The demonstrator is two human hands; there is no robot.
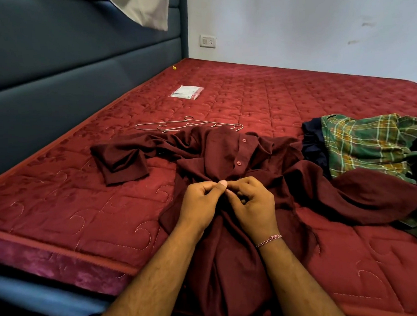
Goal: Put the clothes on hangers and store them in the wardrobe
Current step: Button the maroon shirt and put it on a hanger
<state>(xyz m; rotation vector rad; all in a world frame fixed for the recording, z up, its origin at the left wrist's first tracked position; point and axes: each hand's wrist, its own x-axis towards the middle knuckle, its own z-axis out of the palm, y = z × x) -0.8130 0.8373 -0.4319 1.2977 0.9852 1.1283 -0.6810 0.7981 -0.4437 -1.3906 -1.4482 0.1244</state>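
Note:
A maroon shirt lies spread face up on the red mattress, its hem hanging over the near edge. Two pink buttons show on its front placket. My left hand and my right hand meet at the placket below those buttons, and both pinch the cloth there between thumb and fingers. Several metal wire hangers lie on the mattress just beyond the shirt's collar. No wardrobe is in view.
A pile of clothes with a green plaid garment and dark pieces sits to the right. A small plastic packet lies farther back. A blue padded headboard runs along the left, a white wall behind.

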